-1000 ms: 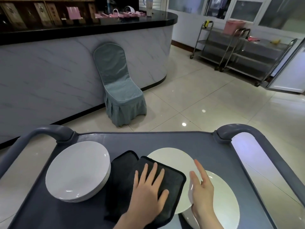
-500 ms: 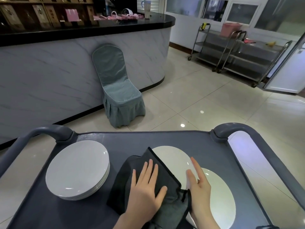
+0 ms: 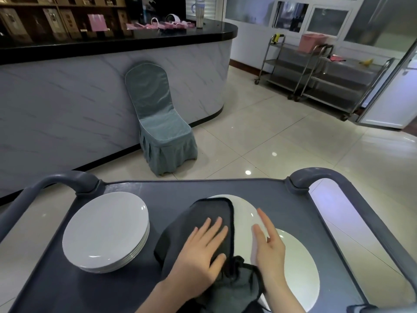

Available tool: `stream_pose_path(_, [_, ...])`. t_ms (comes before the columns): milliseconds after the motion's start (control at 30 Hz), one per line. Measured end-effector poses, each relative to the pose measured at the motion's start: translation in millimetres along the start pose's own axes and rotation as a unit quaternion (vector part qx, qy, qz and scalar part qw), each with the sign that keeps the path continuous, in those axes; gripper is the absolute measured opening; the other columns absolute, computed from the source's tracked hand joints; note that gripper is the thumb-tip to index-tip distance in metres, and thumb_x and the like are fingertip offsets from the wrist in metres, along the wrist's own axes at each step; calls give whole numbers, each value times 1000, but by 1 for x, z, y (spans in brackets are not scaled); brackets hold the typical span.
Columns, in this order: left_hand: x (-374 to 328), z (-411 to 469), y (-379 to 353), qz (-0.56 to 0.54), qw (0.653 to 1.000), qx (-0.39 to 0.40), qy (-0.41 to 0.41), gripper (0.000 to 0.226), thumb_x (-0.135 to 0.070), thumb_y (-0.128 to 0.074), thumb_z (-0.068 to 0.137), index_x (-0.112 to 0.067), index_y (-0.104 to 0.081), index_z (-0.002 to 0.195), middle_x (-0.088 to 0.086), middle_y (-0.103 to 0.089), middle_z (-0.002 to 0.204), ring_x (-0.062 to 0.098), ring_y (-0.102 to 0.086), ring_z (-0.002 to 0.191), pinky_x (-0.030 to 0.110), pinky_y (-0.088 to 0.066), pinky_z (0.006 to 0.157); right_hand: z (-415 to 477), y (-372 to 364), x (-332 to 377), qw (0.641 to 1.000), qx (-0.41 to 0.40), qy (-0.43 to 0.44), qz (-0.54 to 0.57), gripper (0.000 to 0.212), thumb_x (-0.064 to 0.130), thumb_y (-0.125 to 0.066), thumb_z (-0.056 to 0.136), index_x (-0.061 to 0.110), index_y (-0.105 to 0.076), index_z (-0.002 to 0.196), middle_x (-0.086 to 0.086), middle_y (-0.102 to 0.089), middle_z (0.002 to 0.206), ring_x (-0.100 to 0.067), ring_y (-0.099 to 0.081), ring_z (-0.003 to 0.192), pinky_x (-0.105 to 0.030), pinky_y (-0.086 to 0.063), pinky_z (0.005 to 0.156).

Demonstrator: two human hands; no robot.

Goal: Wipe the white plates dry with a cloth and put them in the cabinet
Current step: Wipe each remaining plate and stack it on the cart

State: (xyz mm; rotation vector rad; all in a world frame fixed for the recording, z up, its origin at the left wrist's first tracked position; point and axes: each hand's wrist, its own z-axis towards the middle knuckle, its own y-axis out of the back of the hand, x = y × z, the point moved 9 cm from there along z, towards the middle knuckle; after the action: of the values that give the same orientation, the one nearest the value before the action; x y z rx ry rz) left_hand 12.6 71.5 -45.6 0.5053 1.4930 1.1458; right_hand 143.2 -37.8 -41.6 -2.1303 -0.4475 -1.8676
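Note:
A dark grey cloth [image 3: 214, 213] lies over the left half of a white plate [image 3: 244, 212] on the grey cart [image 3: 176, 190]. My left hand [image 3: 203, 251] presses flat on the cloth with its fingers spread. My right hand [image 3: 269, 245] rests edge-on against the plate's right side, fingers straight. A second white plate [image 3: 297, 267] lies partly under the first one, to the right. On the cart's left side stands a stack of white plates [image 3: 105, 229].
The cart has raised grey handles at its far left [image 3: 56, 179] and far right [image 3: 327, 175]. Beyond it are a covered chair [image 3: 158, 123] against a marble counter [image 3: 67, 91], tiled floor, and steel trolleys [image 3: 320, 71] at the back right.
The cloth has slid up and over the plate under my left hand, its near part bunching toward me. My right hand stayed at the plate's edge.

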Motion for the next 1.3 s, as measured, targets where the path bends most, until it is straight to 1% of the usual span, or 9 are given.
stream_pose_path(133, [-21, -15, 2, -69, 996, -25, -53, 48, -28, -43, 99, -33, -43, 147, -23, -27, 157, 0, -11, 150, 34, -4, 122, 2, 5, -5, 999, -8, -33, 32, 38, 12, -51, 103, 40, -64, 126, 8, -62, 129, -8, -55, 117, -36, -37, 115])
stream_pose_path(267, [-12, 15, 5, 2, 1000, 6, 14, 57, -34, -31, 106, -40, 3, 152, -29, 20, 156, -6, 28, 142, 33, 11, 122, -11, -15, 5, 1000, 18, -5, 24, 40, 9, -51, 102, 40, -63, 123, 21, -60, 133, 7, -53, 124, -25, -39, 108])
stream_pose_path(367, [-9, 15, -1, 23, 999, 34, 1, 58, -44, -24, 104, -39, 3, 155, -30, 24, 156, -6, 28, 142, 31, 12, 122, -5, -10, 7, 998, -14, -13, 53, 37, 6, -50, 102, 27, -63, 129, 7, -62, 135, -8, -56, 128, -26, -41, 109])
stream_pose_path(433, [0, 6, 4, 27, 999, 16, 7, 58, -47, -25, 101, -37, -9, 156, -24, 13, 161, -2, 12, 148, 30, 8, 122, -3, -3, 12, 997, -31, -11, 72, 37, 7, -51, 102, 31, -64, 126, 7, -64, 132, -4, -60, 121, -17, -47, 99])
stream_pose_path(533, [12, -1, 16, 16, 998, -39, 54, 55, -38, -40, 102, -30, -26, 155, -9, -16, 159, 8, -16, 148, 38, -9, 124, -1, 6, 10, 996, -51, -14, 68, 38, 11, -52, 102, 37, -65, 127, 10, -65, 129, -11, -62, 119, -31, -46, 104])
stream_pose_path(667, [-25, -7, 13, -14, 997, -61, -38, 50, -19, -58, 92, -18, -54, 141, -5, -48, 149, 20, -40, 142, 53, -30, 115, 0, 10, 1, 995, -72, -24, 58, 39, 13, -53, 101, 39, -65, 127, 15, -64, 95, -9, -59, 88, -24, -45, 86])
stream_pose_path(900, [-15, 43, 9, 50, 999, 9, -18, 57, -41, -23, 106, -37, 7, 154, -25, 21, 157, 1, 25, 145, 30, 11, 122, -14, -15, 1, 999, -26, -12, 45, 37, 8, -53, 101, 35, -66, 123, 16, -66, 125, -3, -60, 120, -26, -43, 103])
stream_pose_path(1200, [-3, 28, 26, 99, 995, 26, 2, 57, -39, -19, 104, -36, 9, 153, -28, 28, 151, 1, 34, 140, 28, 27, 114, 11, 13, 44, 988, -112, 36, 99, 38, 10, -55, 99, 39, -66, 120, 34, -68, 108, 15, -63, 98, -4, -48, 77])
stream_pose_path(1300, [-36, 33, 13, 91, 993, 54, -57, 60, -41, -5, 98, -33, 7, 156, -24, 25, 158, 1, 31, 143, 33, 22, 117, 2, -3, 39, 991, -85, 36, 93, 37, 10, -52, 101, 35, -64, 126, 29, -67, 118, 12, -60, 111, -11, -45, 90])
